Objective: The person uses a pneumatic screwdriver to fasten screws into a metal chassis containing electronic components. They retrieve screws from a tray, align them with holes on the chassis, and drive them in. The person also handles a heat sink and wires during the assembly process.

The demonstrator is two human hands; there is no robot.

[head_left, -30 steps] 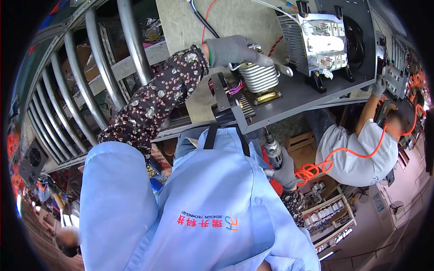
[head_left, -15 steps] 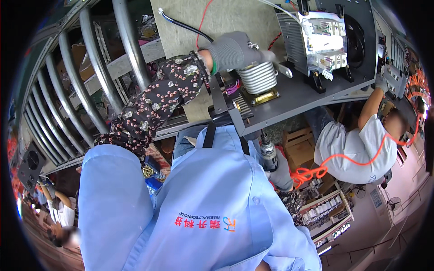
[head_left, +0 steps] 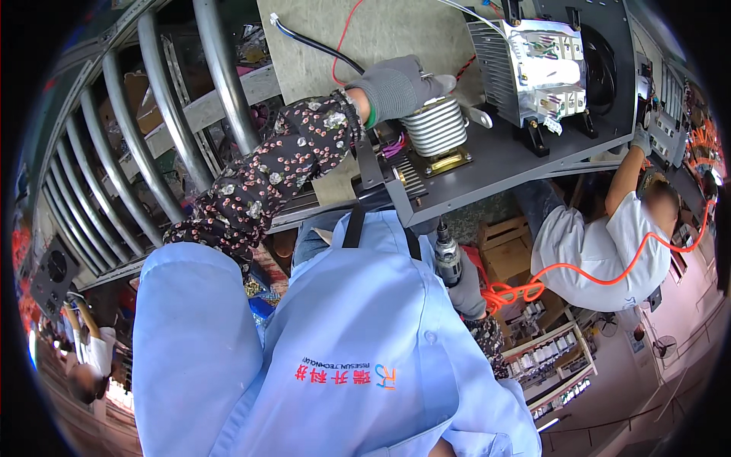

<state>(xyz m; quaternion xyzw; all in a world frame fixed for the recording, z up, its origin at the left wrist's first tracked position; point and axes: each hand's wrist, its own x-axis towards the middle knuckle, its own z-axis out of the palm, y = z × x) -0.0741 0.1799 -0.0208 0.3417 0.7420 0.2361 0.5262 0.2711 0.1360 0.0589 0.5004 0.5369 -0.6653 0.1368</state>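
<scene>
My left hand (head_left: 400, 87), in a grey glove, lies over the top of an upright silver-banded coil (head_left: 435, 129). Its fingers are bent close together at the coil's upper end, and what they pinch is too small to make out. The coil stands on a brassy foot fixed to a dark grey metal chassis (head_left: 487, 171); a flat metal lug (head_left: 480, 117) sticks out at its right. Low beside the apron, my right hand (head_left: 466, 289), also gloved, is wrapped round a power screwdriver (head_left: 448, 257) with its nose up, below the chassis edge.
A finned heatsink block (head_left: 525, 72) and a fan (head_left: 598, 72) sit on the chassis to the right. A black cable (head_left: 316, 44) lies on the board. Steel roller bars (head_left: 164, 99) run at left. An orange cord (head_left: 563, 266) hangs near a co-worker (head_left: 601, 247).
My left fingers have drawn back slightly to the left and up over the coil, uncovering more of its top. My right hand has risen a little with the screwdriver.
</scene>
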